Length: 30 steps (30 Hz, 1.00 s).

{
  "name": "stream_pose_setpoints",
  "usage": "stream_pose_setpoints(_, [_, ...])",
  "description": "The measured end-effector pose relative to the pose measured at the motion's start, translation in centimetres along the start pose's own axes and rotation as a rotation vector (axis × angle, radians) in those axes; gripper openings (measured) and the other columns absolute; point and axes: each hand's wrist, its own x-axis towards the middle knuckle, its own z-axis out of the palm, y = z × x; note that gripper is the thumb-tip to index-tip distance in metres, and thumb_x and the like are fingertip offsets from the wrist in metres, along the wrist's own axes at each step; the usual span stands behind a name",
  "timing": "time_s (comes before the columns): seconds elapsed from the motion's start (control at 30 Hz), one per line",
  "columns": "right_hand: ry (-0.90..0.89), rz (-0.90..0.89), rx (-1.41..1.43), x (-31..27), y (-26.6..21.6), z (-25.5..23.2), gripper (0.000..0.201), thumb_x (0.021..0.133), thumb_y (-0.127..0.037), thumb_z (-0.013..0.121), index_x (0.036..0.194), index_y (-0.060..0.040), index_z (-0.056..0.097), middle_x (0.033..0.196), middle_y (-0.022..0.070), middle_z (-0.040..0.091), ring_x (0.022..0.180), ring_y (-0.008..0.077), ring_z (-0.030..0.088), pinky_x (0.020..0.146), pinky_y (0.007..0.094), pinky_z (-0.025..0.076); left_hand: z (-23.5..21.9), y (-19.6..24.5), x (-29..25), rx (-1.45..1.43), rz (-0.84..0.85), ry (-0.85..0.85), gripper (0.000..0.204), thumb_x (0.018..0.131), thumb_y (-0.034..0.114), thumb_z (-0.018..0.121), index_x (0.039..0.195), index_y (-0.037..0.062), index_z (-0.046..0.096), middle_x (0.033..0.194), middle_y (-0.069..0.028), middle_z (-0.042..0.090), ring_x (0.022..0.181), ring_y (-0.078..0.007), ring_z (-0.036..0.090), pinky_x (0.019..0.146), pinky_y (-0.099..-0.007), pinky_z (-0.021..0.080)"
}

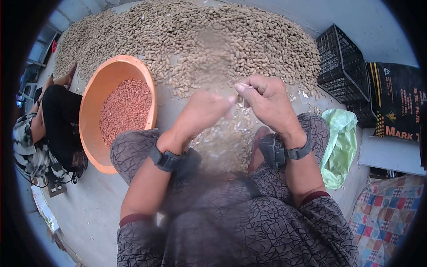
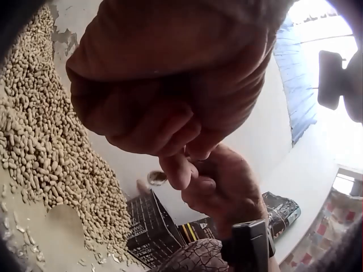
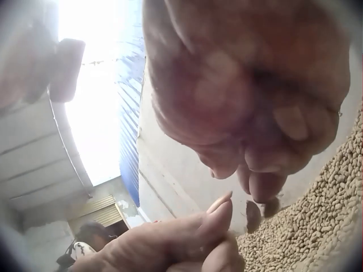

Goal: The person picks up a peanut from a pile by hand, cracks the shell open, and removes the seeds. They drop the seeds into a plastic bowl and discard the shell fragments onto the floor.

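In the head view both hands meet over my lap, above a litter of broken shells (image 1: 224,144). My right hand (image 1: 243,89) pinches a thin pale bit of peanut shell (image 1: 247,85) between thumb and forefinger. My left hand (image 1: 224,104) is blurred and its fingertips almost touch the right. The left wrist view shows the left hand (image 2: 170,136) curled like a fist, and whatever lies inside the curl is hidden. A shell half (image 2: 157,178) hangs in the air by the right hand (image 2: 187,170). Two small pieces (image 3: 253,215) drop below the curled right hand (image 3: 255,170).
A wide heap of unshelled peanuts (image 1: 200,40) covers the floor ahead. An orange basin (image 1: 91,133) of red kernels stands at my left knee, beside another person (image 1: 44,124). Black crates (image 1: 342,66), a printed sack (image 1: 396,102), a green bag (image 1: 340,147) and a patterned blanket (image 1: 387,218) lie to the right.
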Motion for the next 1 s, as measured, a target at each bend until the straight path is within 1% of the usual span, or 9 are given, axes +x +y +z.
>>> stream_pose_setpoints(0.03, [-0.127,0.118,-0.025,0.2,0.1,-0.5,0.020,0.087,-0.018,0.056,0.082,-0.0002,0.063,0.062,0.0009,0.058,0.050,0.0056,0.048,0.045,0.0197,0.037,-0.1,0.0,-0.1,0.001,-0.002,-0.004,0.025,0.091,0.026,0.050,0.089,0.0026,0.060,0.055,0.0043,0.046,0.044,-0.0030,0.033,0.040,-0.0208,0.023])
stream_pose_setpoints(0.07, [-0.121,0.122,-0.023,0.1,0.1,-0.7,0.020,0.087,-0.018,0.056,0.082,-0.0002,0.063,0.062,0.0009,0.058,0.050,0.0056,0.048,0.045,0.0197,0.037,-0.3,-0.1,-0.2,0.088,-0.012,0.001,0.026,0.092,0.026,0.049,0.093,0.0024,0.060,0.054,0.0050,0.045,0.043,-0.0019,0.032,0.039,-0.0197,0.023])
stream_pose_setpoints(0.13, [-0.120,0.349,0.177,0.1,-1.3,-1.1,0.034,0.092,-0.029,0.048,0.085,0.0008,0.062,0.061,0.0031,0.058,0.044,0.0048,0.046,0.037,0.0189,0.033,-0.4,-0.3,-0.5,0.174,-0.024,-0.003,0.027,0.093,0.026,0.047,0.098,0.0021,0.060,0.053,0.0057,0.044,0.042,-0.0009,0.030,0.039,-0.0187,0.023])
stream_pose_setpoints(0.2, [-0.126,0.385,0.266,0.1,-1.1,-0.7,0.037,0.093,-0.031,0.045,0.086,0.0019,0.061,0.061,0.0043,0.058,0.042,0.0049,0.045,0.034,0.0183,0.031,-0.3,-0.1,-1.1,-0.218,0.148,0.049,0.025,0.094,0.023,0.046,0.100,0.0024,0.059,0.054,0.0051,0.047,0.043,0.0001,0.032,0.040,-0.0171,0.023])
stream_pose_setpoints(0.33, [-0.179,0.483,0.503,0.0,-1.1,-0.1,0.042,0.094,-0.034,0.041,0.087,0.0042,0.058,0.062,0.0072,0.058,0.040,0.0058,0.046,0.030,0.0167,0.031,0.3,-0.3,-0.7,-0.262,0.252,-0.009,0.022,0.093,0.016,0.047,0.104,0.0007,0.058,0.063,0.0025,0.054,0.050,-0.0003,0.041,0.045,-0.0142,0.033])
stream_pose_setpoints(0.53, [-0.175,0.492,0.571,-0.5,-0.6,1.6,0.045,0.095,-0.037,0.039,0.088,0.0039,0.057,0.067,0.0070,0.058,0.041,0.0066,0.049,0.030,0.0160,0.033,1.8,-1.6,0.3,-0.082,0.281,-0.035,0.015,0.089,0.007,0.052,0.101,-0.0010,0.056,0.073,-0.0017,0.060,0.061,-0.0037,0.053,0.055,-0.0179,0.043])
stream_pose_setpoints(0.77, [-0.179,0.459,0.622,-0.4,-0.3,1.2,0.043,0.096,-0.034,0.037,0.084,0.0023,0.057,0.059,0.0086,0.057,0.039,0.0094,0.049,0.030,0.0204,0.033,1.4,-2.2,0.6,-0.149,0.318,-0.021,0.010,0.089,0.010,0.052,0.093,0.0011,0.054,0.074,-0.0029,0.060,0.062,-0.0049,0.054,0.053,-0.0182,0.041])
stream_pose_setpoints(0.83, [-0.197,0.453,0.706,-0.2,-0.5,0.3,0.039,0.094,-0.033,0.043,0.087,0.0013,0.059,0.062,0.0088,0.060,0.042,0.0082,0.049,0.033,0.0184,0.033,1.0,-1.3,0.0,-0.204,0.204,0.089,0.010,0.088,0.012,0.053,0.092,0.0025,0.053,0.073,-0.0027,0.060,0.060,-0.0045,0.052,0.052,-0.0176,0.040])
stream_pose_setpoints(1.0, [-0.126,0.334,0.567,-0.6,-1.2,-0.1,0.027,0.089,-0.025,0.055,0.091,0.0010,0.061,0.070,0.0057,0.062,0.045,0.0020,0.043,0.037,0.0147,0.029,0.7,-1.2,-0.3,-0.294,0.176,0.132,0.011,0.087,0.012,0.055,0.094,0.0036,0.053,0.075,-0.0030,0.060,0.060,-0.0039,0.051,0.052,-0.0167,0.038])
